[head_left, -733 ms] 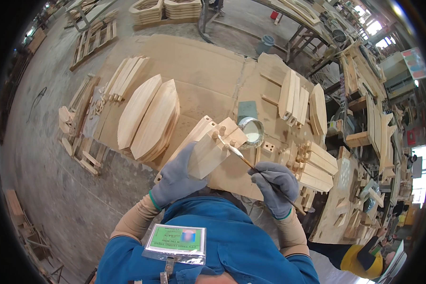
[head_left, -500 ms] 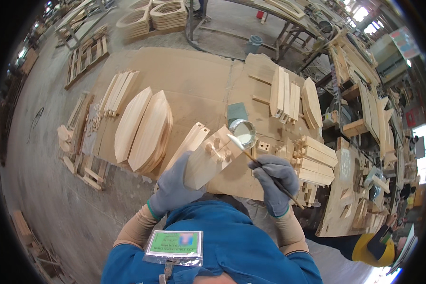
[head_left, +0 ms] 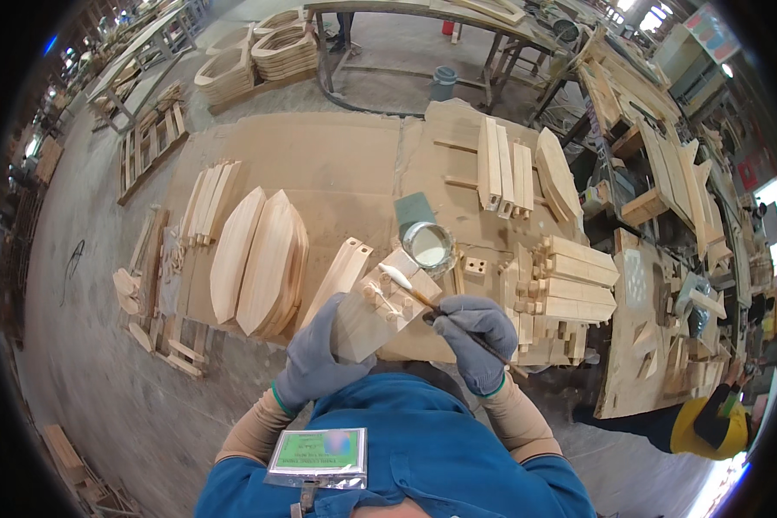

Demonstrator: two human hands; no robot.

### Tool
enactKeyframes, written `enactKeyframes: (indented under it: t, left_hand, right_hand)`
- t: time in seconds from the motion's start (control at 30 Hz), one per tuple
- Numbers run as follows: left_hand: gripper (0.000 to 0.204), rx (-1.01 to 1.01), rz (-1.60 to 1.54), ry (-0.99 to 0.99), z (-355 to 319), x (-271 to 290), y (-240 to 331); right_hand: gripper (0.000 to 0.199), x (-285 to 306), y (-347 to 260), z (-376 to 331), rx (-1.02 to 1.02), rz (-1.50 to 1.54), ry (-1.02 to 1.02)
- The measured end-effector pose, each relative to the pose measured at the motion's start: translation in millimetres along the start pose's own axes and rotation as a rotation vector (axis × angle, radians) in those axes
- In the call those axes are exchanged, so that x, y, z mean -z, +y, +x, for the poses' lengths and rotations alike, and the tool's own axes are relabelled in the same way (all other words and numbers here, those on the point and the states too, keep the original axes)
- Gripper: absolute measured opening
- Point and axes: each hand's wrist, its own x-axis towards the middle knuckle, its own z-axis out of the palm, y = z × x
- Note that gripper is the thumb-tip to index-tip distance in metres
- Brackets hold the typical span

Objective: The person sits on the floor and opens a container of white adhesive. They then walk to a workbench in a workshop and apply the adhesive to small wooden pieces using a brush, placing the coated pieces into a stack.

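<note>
My left hand [head_left: 318, 361], in a grey glove, grips a pale wooden block [head_left: 356, 332] by its left side. Several short dowels [head_left: 383, 302] stand out from the block's end. Closed around a thin-handled brush [head_left: 473, 338] is my gloved right hand [head_left: 477, 335]. The brush's white-coated tip lies over the block end beside the dowels; whether it touches them I cannot tell. Just beyond the block is an open round can [head_left: 428, 247] of whitish liquid. Two pieces with drilled ends [head_left: 341, 269] lie left of the block.
Cardboard [head_left: 345, 164] covers the work table. Pointed boards [head_left: 263, 259] are stacked at the left, with slim pieces [head_left: 211, 200] behind. More wooden pieces [head_left: 578, 278] sit at the right. A small drilled block [head_left: 475, 266] lies near the can. Another person [head_left: 708, 427] is at the far right.
My right hand has moved left, bringing the brush tip from the block's far corner by the can to the dowels. My left hand keeps its grip on the block.
</note>
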Motion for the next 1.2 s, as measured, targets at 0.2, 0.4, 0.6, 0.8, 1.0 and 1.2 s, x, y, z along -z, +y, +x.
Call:
enactKeyframes:
  t: [0.2,0.4,0.6,0.8,1.0,1.2]
  left_hand:
    - [0.092,-0.011,0.011,-0.026,5.9,-3.1,3.4]
    - [0.092,-0.037,0.058,-0.012,5.6,-4.2,2.8]
    - [0.091,-0.001,0.101,0.035,5.5,-5.5,-0.5]
    - [0.085,0.019,0.063,0.029,6.6,-5.9,3.1]
    - [0.084,-0.042,0.070,0.053,6.6,-3.7,2.1]
    - [0.084,-0.149,-0.007,-0.034,11.9,7.4,2.6]
  right_hand:
    - [0.019,2.4,5.7,-3.2,-0.013,0.136,0.112]
    - [0.020,16.4,7.9,-1.0,0.074,-0.025,0.097]
    - [0.018,14.3,5.0,-15.8,-0.031,0.156,0.096]
    - [0.016,16.8,-1.3,-10.5,-0.026,0.237,0.116]
    - [0.010,21.0,-4.0,-3.5,-0.187,0.448,0.274]
    - [0.007,23.9,-10.6,10.5,-0.310,0.457,0.099]
